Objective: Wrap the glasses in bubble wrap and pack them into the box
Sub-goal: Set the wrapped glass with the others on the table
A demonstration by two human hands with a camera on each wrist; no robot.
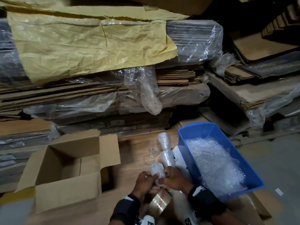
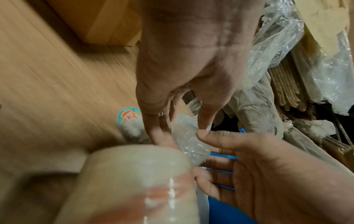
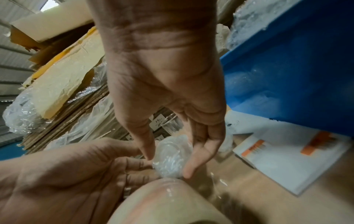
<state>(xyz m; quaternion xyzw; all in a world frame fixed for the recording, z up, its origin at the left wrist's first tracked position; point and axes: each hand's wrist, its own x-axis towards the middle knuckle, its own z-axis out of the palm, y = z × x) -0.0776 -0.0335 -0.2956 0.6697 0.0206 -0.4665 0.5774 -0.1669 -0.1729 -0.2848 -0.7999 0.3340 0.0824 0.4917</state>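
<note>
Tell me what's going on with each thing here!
Box: open, nothing visible inside.
Held glass: wrapped, pinched by left hand and right hand.
Two more glasses: wrapped, lying down.
Bare glass: unwrapped, upright.
Bin: holds bubble wrap.
Tape roll: below the hands.

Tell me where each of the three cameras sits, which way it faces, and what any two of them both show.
Head: on the head, looking forward and down at the cardboard box, blue bin and both hands holding the wrapped glass.
Left wrist: looks along the left hand to its fingers on the wrapped glass.
Right wrist: looks along the right hand pinching the wrapped glass.
Shared: both wrist views show the tape roll.
</note>
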